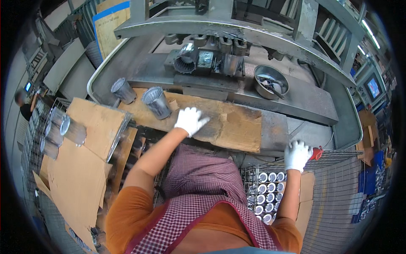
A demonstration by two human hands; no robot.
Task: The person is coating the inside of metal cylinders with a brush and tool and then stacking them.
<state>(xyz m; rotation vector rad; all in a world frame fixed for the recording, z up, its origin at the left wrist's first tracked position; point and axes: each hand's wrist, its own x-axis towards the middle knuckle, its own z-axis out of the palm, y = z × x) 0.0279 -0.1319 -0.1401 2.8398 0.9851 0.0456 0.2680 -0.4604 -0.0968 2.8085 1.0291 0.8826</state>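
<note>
Two metal cylinders [156, 103] stand left of center on a cardboard sheet [239, 129], the nearer beside the left gloved hand [190, 122], its grip loosely wide; bare sheet stretches right to its edge. At center right, the right gloved hand [297, 155] meets a red object [316, 153] (whether its grip holds it, one cannot tell). Upper right, one bowl [259, 86] contains a dark-handled tool [277, 92].

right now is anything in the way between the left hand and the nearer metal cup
Nothing visible stands in the way: only brown cardboard shows between the left hand and the nearer metal cup.
</note>
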